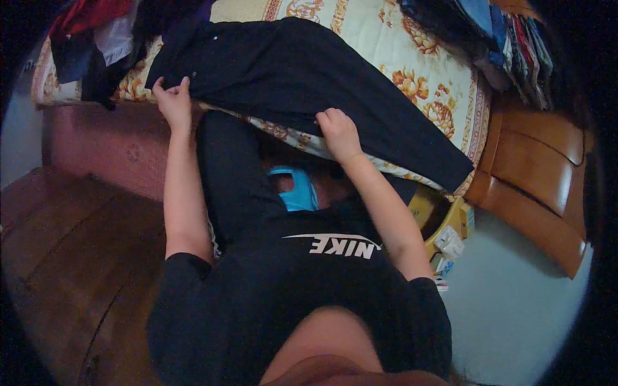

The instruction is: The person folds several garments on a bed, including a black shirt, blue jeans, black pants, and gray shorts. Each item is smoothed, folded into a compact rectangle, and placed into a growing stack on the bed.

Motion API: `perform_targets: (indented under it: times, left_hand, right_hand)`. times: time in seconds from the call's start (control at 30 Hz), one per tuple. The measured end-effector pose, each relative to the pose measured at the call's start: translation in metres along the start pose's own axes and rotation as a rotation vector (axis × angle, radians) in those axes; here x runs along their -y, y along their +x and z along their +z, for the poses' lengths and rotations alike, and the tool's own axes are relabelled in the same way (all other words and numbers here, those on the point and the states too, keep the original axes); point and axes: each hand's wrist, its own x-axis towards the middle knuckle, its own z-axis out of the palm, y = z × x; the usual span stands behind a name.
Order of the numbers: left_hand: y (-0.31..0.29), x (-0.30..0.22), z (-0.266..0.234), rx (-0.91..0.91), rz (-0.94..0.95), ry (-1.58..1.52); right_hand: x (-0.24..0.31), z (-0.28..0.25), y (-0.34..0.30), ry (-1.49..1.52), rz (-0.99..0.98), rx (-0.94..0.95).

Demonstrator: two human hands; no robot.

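Note:
Black trousers [322, 77] lie lengthwise across a bed with a flowered cover [450, 83]. Small buttons show at their wide left end, and they taper to a narrow end at the right. At the wide end, my left hand [174, 106] holds the near edge of the cloth between thumb and fingers. My right hand [339, 134] is curled over the near edge about midway along, gripping the cloth. Between my hands that edge bows slightly, and the cover shows beneath it. The fingertips of my right hand are partly hidden.
Dark, red and white clothes [112, 42] are heaped at the far left. A stack of folded clothes [524, 55] sits at the far right beside the brown wooden headboard [534, 154]. A yellow stand [428, 209] with small items is near my right elbow. Something bright blue [296, 190] shows between my legs.

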Motion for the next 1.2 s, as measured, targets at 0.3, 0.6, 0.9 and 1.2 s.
perform_targets:
  times: [0.3,0.6,0.9,1.2]
  left_hand:
    - [-0.013,-0.013,-0.017,-0.061,0.247,0.219]
    - [-0.013,0.011,-0.012,-0.127,0.371,0.428]
    - [-0.014,-0.039,0.022,0.216,0.697,0.623]
    - [0.050,-0.018,0.014,0.134,0.647,0.683]
  right_hand:
    - [0.003,-0.005,-0.015,0.084,-0.055,0.089]
    - [-0.040,-0.038,-0.098,-0.205,0.216,-0.007]
    - [-0.079,-0.058,-0.134,-0.252,0.115,0.083]
    - [-0.078,-0.071,-0.007,0.035,0.408,-0.088]
